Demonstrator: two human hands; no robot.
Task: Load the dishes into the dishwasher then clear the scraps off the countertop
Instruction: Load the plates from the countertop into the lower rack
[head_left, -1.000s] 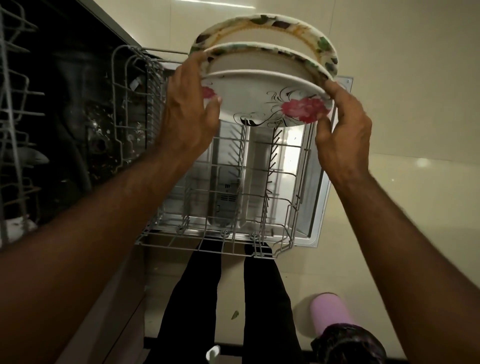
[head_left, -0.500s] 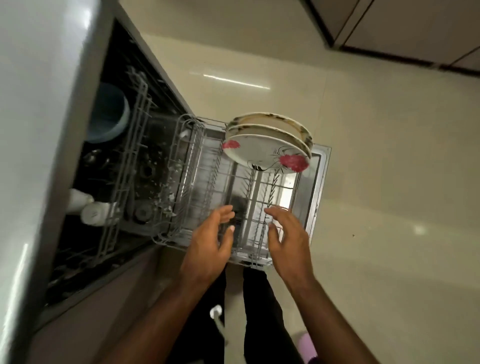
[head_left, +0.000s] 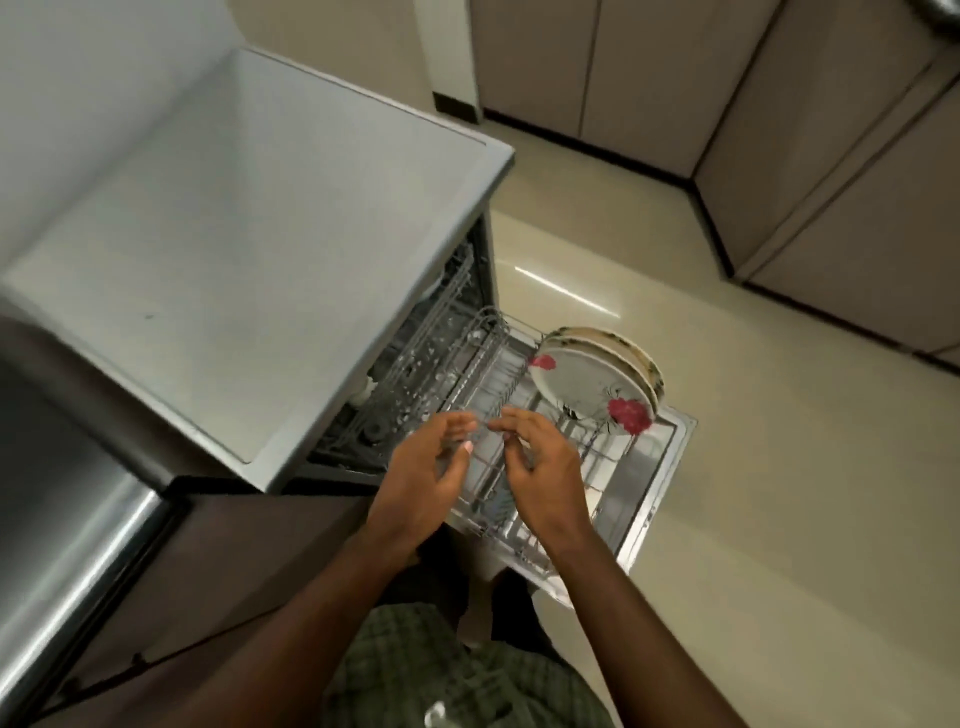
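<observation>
The inside of the dishwasher (head_left: 415, 374) is dark and mostly hidden under its grey top. The back plates (head_left: 636, 358) hide behind the flowered plate (head_left: 587, 389). Both hands (head_left: 431, 478) look blurry, and they cover part of the rack (head_left: 488, 364). The shiny surface (head_left: 67, 519) is cut off at the left edge.

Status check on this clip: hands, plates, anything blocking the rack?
Left hand and right hand both open, empty, above the lower rack. Plates stand on edge at rack's far end. Nothing in the way.
</observation>
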